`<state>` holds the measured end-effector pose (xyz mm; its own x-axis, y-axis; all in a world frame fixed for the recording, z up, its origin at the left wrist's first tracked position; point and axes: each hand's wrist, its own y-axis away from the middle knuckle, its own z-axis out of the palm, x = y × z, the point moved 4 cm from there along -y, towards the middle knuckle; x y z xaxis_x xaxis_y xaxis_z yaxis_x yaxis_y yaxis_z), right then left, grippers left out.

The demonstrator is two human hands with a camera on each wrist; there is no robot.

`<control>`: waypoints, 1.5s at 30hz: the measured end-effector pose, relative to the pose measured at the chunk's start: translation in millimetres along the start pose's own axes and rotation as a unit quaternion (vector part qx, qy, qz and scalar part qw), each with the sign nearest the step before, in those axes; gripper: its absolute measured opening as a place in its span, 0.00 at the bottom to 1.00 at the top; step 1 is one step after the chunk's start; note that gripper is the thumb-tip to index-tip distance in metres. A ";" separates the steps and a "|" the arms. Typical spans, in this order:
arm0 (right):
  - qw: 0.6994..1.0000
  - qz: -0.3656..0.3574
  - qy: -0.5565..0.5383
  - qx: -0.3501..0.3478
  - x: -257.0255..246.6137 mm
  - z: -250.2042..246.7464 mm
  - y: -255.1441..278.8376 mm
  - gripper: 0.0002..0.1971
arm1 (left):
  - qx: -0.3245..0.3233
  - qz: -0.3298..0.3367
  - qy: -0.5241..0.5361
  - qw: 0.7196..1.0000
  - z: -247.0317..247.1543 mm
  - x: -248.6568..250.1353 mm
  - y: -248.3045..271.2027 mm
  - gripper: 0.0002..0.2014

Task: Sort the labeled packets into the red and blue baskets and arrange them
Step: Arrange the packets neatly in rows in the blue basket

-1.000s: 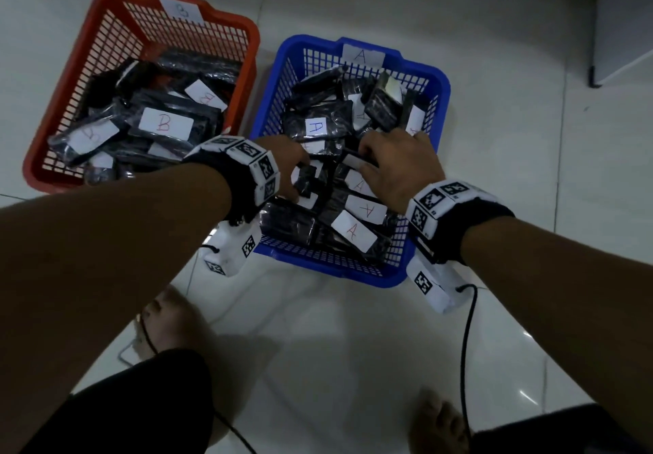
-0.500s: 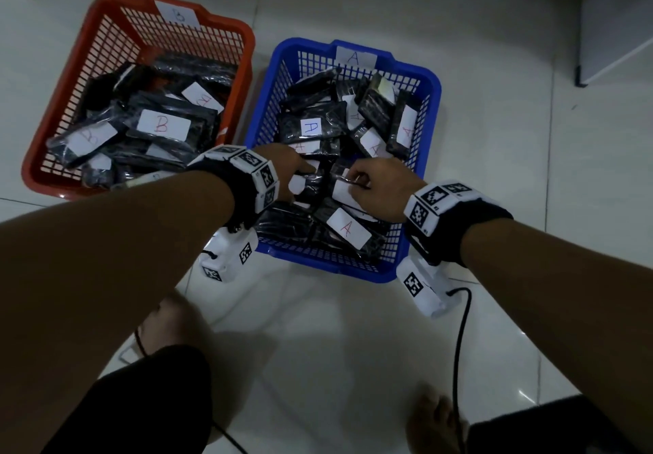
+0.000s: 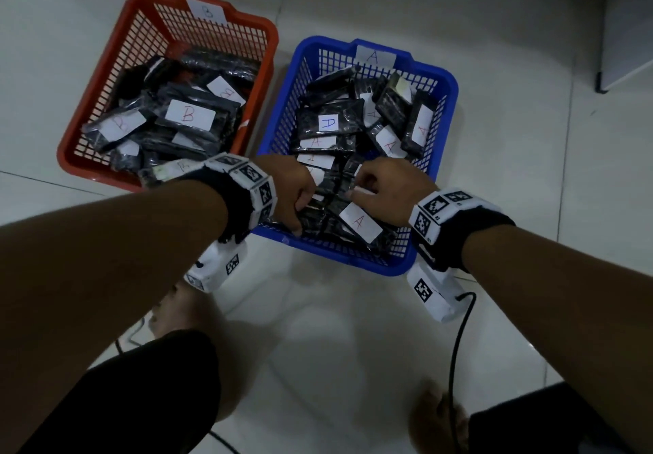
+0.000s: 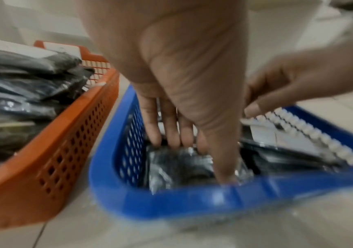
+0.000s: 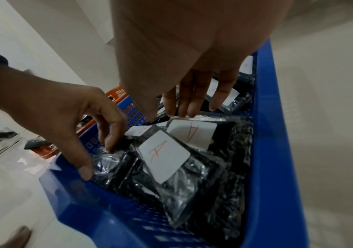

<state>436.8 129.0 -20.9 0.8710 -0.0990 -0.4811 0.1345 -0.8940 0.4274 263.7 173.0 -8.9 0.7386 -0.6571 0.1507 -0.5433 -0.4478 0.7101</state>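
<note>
Head view, frame centre: left hand [image 3: 290, 190] and right hand [image 3: 385, 188] each pinch packets [image 3: 328, 125] in the blue basket [image 3: 447, 100]; fingertips hidden.

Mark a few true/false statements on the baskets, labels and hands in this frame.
1. Both hands, left hand and right hand, are in the blue plastic mesh basket. True.
2. The red plastic mesh basket carries an A tag. False: B.
3. Black packets with white labels in the blue basket read A. True.
4. The red basket is empty. False: it holds B packets.
</note>
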 end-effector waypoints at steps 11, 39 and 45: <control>0.994 0.021 -0.026 -0.102 -3.3 10.4 -2.3 0.13 | 0.059 -0.053 0.155 0.985 2.7 -11.8 -6.0 0.16; 0.992 -0.006 -0.120 -0.027 5.8 5.0 1.9 0.09 | 0.163 -0.034 0.166 0.972 -31.8 -5.8 -24.2 0.09; 0.994 -0.030 -0.073 -0.078 3.1 10.1 1.4 0.09 | 0.100 -0.029 0.064 0.992 -46.1 -12.6 -61.4 0.21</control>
<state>435.0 123.0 -29.4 0.7832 -0.1196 -0.6102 0.2656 -0.8230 0.5022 306.1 236.7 -22.7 0.8089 -0.5496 0.2089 -0.5571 -0.6029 0.5710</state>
